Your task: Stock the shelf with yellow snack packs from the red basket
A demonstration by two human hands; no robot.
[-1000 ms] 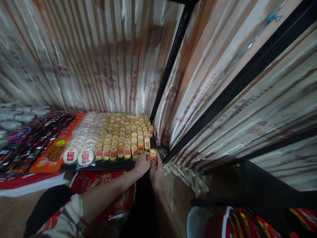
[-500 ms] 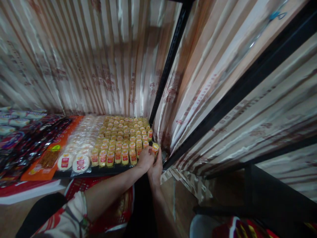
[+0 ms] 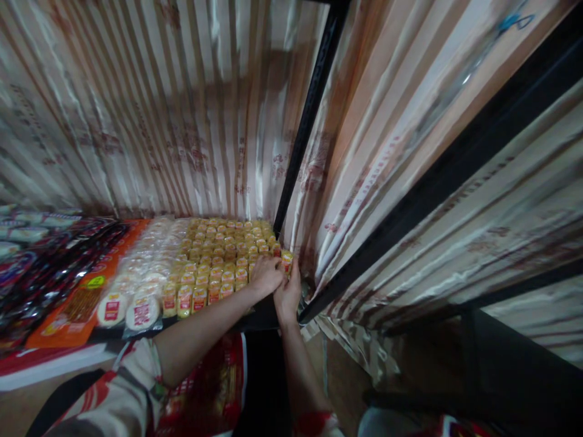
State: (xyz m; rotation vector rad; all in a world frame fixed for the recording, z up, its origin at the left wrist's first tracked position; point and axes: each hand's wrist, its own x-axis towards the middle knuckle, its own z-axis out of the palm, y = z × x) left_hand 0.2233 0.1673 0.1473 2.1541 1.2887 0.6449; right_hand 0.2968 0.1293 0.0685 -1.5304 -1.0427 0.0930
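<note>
A small yellow wrapped snack pack (image 3: 286, 259) with a red label stands between my hands at the right end of the shelf. My right hand (image 3: 288, 296) is closed around its right side. Fingers curled, my left hand (image 3: 268, 275) presses against the pack's left side; its fingertips are partly hidden. Left of the hands, packed rows of the same yellow snack packs (image 3: 214, 276) fill this end of the shelf. My left forearm crosses in front of the nearest row and covers part of it.
Clear-wrapped round white crackers (image 3: 143, 311), an orange snack bag (image 3: 68, 315) and dark shiny packets (image 3: 45, 285) lie farther left. A black metal post (image 3: 303, 139) rises behind the packs. Striped plastic sheeting (image 3: 182, 121) hangs behind. A red bag (image 3: 218, 382) sits below the shelf.
Both hands and the snack pack have shifted slightly up and away, toward the back of the shelf. The view has moved a little, and my left forearm now covers more of the front row.
</note>
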